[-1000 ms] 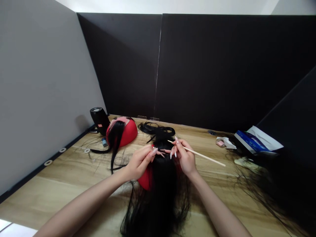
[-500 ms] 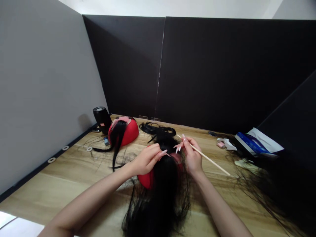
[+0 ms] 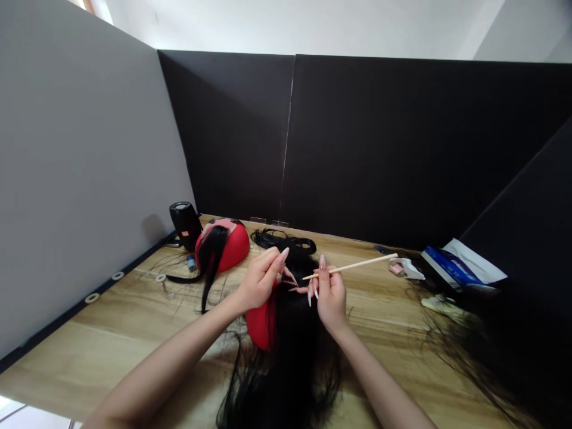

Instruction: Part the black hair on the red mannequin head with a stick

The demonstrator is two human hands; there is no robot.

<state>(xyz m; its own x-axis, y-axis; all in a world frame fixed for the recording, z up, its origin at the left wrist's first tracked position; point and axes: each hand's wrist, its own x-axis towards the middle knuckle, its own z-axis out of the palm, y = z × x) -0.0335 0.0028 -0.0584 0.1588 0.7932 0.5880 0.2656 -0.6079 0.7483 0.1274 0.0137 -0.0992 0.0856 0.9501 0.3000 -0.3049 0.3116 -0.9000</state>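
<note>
Two bare hands are at the crown of the black hair (image 3: pixel 295 363); it drapes over a red dome (image 3: pixel 259 328) on the near middle of the wooden table (image 3: pixel 111 328) and spreads toward the person. The right hand (image 3: pixel 331 295) pinches a thin pale stick (image 3: pixel 364 263) between thumb and fingers, the gap closed on it; its tip points left, close over the hair, contact not confirmed, and its long end sticks out to the right; lower fingers of this hand reach to the hair. The left hand (image 3: pixel 260 280) has thumb and forefinger drawn close together and raised, another finger extended down toward the crown; whether it holds any strands cannot be told.

Risks, in this inspector's judgement: the stick could roll or tilt, since so short a pinch bears its whole length; strands could snag on the long nails, the hands being crowded together; the dome could shift if pressed unevenly, no hand being seen to brace it; stray hairs could tangle, the ends lying loose on the table. Nearby items are a second red dome (image 3: pixel 236 250), a black speaker (image 3: pixel 184 226) and a blue packet (image 3: pixel 456 267).
</note>
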